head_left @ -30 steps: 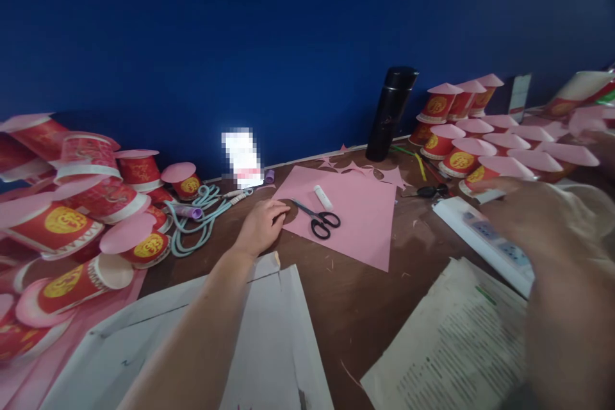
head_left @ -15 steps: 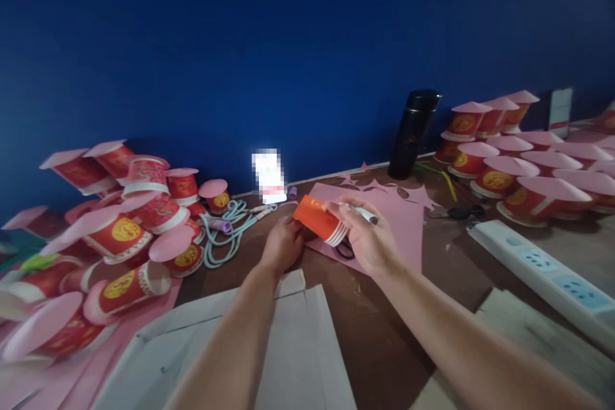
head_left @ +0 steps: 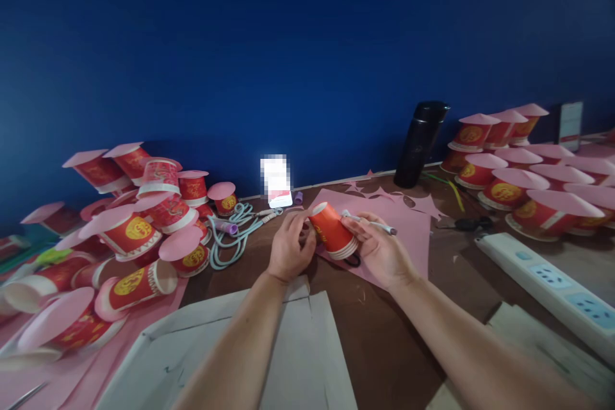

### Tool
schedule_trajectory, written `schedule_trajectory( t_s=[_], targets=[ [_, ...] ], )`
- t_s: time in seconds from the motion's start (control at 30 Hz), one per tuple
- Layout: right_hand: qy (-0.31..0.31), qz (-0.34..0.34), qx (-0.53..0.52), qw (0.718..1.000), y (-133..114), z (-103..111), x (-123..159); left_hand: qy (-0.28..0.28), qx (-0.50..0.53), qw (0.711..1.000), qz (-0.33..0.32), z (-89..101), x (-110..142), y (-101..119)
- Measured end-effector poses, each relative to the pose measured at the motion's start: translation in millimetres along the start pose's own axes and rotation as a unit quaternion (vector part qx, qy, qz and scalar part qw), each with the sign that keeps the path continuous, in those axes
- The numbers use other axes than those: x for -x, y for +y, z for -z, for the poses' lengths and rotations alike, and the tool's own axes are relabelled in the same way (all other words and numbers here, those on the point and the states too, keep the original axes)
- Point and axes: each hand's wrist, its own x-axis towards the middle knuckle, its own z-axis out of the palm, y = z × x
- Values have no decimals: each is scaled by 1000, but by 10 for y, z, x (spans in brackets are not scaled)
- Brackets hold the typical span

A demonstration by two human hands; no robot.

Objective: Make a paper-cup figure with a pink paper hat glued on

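Note:
A stack of nested red paper cups (head_left: 332, 230) is tilted over the pink sheet, bottom end up and to the left, with its white rims toward me. My left hand (head_left: 291, 246) is closed with curled fingers at the cups' left side; its fingertips are partly hidden. My right hand (head_left: 382, 250) grips a white pen (head_left: 379, 223) with a dark end pointing right. Its fingertips meet the cups' right side. Under the cups lies pink paper (head_left: 401, 230), and a dark loop (head_left: 354, 261), perhaps a scissor handle, shows beside the rims.
Red cups with pink discs (head_left: 134, 234) pile up at left; more with pink cone tops (head_left: 521, 189) stand at right. A lit phone (head_left: 277, 182), a pale cable (head_left: 230, 246), a black flask (head_left: 420, 144), a power strip (head_left: 542, 275) and cardboard (head_left: 307, 346) surround the hands.
The cup stack has turned more upright, now showing gold print on its side. My left hand has rolled so its thumb side faces the cups. The pen stays in my right hand.

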Motion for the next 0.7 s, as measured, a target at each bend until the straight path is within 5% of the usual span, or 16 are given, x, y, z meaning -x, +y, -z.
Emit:
schedule_trajectory(
  t_s=[0.33, 0.7],
  targets=[
    [7, 5, 18, 1000, -8, -45, 52, -7, 58, 993, 98, 2, 29, -7],
    [166, 35, 123, 978, 29, 28, -62, 72, 60, 991, 99, -16, 14, -65]
  ],
)
